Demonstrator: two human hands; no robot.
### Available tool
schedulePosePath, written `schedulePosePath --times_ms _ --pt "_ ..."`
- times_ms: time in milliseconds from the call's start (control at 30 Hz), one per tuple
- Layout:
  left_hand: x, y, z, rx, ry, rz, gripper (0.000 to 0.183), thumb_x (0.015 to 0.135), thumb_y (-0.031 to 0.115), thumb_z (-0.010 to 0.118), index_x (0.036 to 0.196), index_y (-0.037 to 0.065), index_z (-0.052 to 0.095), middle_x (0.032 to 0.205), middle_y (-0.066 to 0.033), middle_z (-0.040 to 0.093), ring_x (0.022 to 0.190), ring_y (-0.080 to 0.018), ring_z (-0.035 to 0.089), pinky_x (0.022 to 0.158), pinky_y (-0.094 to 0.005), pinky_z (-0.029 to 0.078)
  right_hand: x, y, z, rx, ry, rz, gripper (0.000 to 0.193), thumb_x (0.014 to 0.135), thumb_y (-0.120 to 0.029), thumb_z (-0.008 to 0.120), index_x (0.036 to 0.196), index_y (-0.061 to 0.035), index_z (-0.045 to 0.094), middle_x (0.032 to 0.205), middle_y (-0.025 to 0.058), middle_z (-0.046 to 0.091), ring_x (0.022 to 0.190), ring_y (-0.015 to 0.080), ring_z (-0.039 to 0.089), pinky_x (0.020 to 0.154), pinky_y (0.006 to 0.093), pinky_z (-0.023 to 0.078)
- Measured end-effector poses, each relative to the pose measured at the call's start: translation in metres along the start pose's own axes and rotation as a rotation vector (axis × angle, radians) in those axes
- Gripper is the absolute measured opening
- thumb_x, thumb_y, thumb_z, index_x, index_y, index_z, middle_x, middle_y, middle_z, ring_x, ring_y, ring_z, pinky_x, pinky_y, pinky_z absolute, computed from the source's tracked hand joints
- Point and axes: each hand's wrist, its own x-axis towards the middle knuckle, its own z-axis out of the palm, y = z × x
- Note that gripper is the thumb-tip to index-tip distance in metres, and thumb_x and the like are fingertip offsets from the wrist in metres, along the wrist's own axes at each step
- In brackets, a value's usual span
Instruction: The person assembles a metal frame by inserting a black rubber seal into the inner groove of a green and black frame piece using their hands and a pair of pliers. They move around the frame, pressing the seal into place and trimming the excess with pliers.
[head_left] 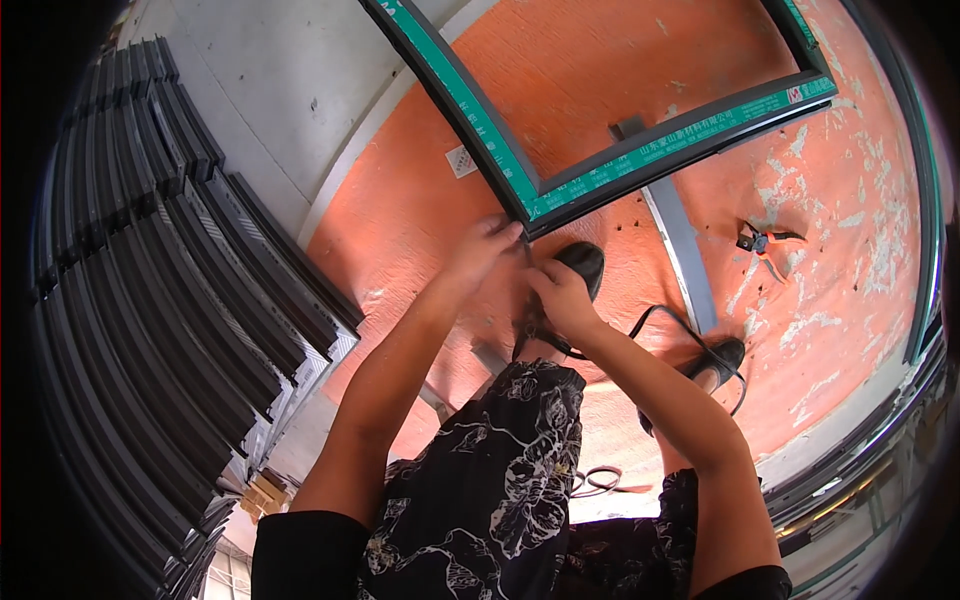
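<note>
A window-like frame (640, 152) with dark edges and green printed film on its face reaches in from the top, one corner pointing toward me. At that corner, my left hand (487, 252) has its fingers pinched together against the outer edge; what they hold is hidden and slightly blurred. Just to the right and lower, my right hand (563, 298) is closed in a pinch on a thin black strip, apparently rubber. The strip (652, 309) hangs past my legs and loops over to the right beside my shoe. Its stretch between the hands is hard to see.
Long dark profiles (150, 300) are stacked along the left. Orange-handled pliers (768, 243) lie on the worn orange surface at right. A grey bar (680, 255) runs beneath the frame. Another green-filmed profile (930, 200) borders the far right. My black shoes (580, 268) stand below the corner.
</note>
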Motion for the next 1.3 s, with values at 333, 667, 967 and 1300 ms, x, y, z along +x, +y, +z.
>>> schedulePosePath --times_ms 333,667,967,1300 --pt "0.000 -0.004 0.008 0.056 0.068 0.070 0.016 0.089 0.009 0.057 0.101 -0.002 0.059 0.091 -0.0059 0.059 0.085 -0.0118 0.056 0.076 -0.0250 0.047 0.002 0.005 -0.017 -0.159 0.113 -0.189 0.024 0.086 -0.019 0.050 0.086 0.0032 0.058 0.078 0.0222 0.060 0.072 0.0381 0.059 0.069 0.0429 0.047" --pt "0.004 -0.019 0.010 0.274 0.153 0.144 0.019 0.088 0.005 0.057 0.104 -0.004 0.056 0.090 -0.0088 0.062 0.084 -0.0155 0.060 0.078 -0.0271 0.049 -0.007 -0.037 -0.038 -0.798 0.278 -0.390 0.018 0.084 -0.021 0.054 0.087 -0.0044 0.062 0.081 0.0154 0.061 0.080 0.0340 0.060 0.068 0.0428 0.049" --pt "-0.005 -0.008 0.007 -0.110 -0.057 0.034 0.026 0.088 0.001 0.055 0.112 -0.008 0.050 0.106 -0.0145 0.059 0.095 -0.0220 0.061 0.088 -0.0332 0.049 0.014 -0.044 -0.054 -1.113 0.392 -0.832 0.012 0.072 -0.013 0.058 0.083 -0.0111 0.060 0.079 0.0045 0.057 0.078 0.0235 0.057 0.062 0.0337 0.049" --pt "-0.008 -0.010 0.013 -0.085 0.017 0.038 0.028 0.085 -0.003 0.057 0.112 -0.005 0.051 0.104 -0.0116 0.059 0.096 -0.0195 0.059 0.087 -0.0309 0.048 0.018 -0.039 -0.054 -1.010 0.469 -1.088 0.020 0.069 -0.014 0.057 0.089 -0.0115 0.063 0.086 0.0016 0.059 0.079 0.0199 0.057 0.063 0.0315 0.047"
